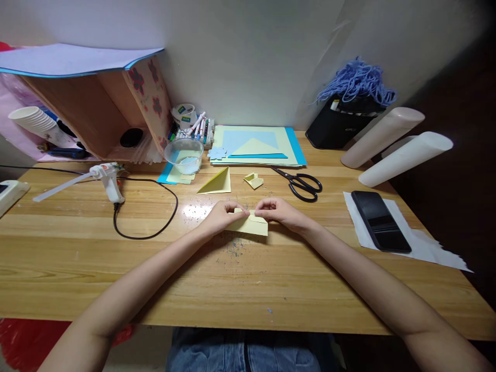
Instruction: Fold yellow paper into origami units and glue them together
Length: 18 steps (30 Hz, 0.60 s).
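A pale yellow piece of folded paper (248, 225) is held between my two hands over the middle of the wooden table. My left hand (228, 214) pinches its upper left edge, thumb on top. My right hand (277, 211) grips the upper right edge with thumb and forefinger, close to a small folded flap. Just beyond my hands lie a folded yellow paper triangle (219, 182) and a small crumpled-looking folded yellow paper piece (253, 180). Black-handled scissors (300, 183) rest to the right of these.
At left are a glue gun (110, 181) with its looping cord and a cardboard box (89, 103). A clear plastic bowl (166, 155), markers (197, 129) and stacked coloured paper (296, 147) stand behind. A phone (380, 221) and white rolls (405, 159) are at right.
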Available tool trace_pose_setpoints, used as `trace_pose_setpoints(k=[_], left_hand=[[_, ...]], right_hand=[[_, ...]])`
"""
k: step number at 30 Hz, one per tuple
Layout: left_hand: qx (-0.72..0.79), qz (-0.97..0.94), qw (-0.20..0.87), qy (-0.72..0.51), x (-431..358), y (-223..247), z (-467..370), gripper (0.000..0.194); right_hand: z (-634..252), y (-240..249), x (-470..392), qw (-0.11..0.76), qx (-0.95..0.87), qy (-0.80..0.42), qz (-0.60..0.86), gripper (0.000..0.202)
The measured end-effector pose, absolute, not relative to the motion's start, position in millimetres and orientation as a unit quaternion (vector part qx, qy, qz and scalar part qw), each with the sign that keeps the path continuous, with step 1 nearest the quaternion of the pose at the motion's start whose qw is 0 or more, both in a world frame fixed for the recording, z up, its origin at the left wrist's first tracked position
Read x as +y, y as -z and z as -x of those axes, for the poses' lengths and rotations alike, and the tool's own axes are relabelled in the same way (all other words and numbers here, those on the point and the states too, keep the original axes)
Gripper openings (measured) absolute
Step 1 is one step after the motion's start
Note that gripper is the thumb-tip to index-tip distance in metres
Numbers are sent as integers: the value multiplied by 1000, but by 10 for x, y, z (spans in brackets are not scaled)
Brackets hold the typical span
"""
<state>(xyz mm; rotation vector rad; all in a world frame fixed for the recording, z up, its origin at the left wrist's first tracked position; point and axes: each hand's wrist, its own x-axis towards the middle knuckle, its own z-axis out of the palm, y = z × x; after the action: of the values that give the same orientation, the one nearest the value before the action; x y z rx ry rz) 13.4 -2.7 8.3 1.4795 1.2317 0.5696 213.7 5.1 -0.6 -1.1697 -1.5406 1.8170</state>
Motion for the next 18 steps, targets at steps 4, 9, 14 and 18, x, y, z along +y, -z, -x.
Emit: trace_pose_setpoints(k=[4,9,14,18], left_hand=[[527,-636,510,-239,-36,-56,-143,31],[529,-672,459,-240,-47,-21,-142,30],[523,-666,469,-251,-53,-17,-148,25],[515,-658,483,-263,-47,-37,-149,23]], right_hand=[[-2046,93,-3,306,-576,-607,453,27],[-1930,152,-147,375,-611,-496,491,24],[-1923,95,-248,392,-705,-335,486,14],[-1940,65,-247,391,-742,-301,454,13]])
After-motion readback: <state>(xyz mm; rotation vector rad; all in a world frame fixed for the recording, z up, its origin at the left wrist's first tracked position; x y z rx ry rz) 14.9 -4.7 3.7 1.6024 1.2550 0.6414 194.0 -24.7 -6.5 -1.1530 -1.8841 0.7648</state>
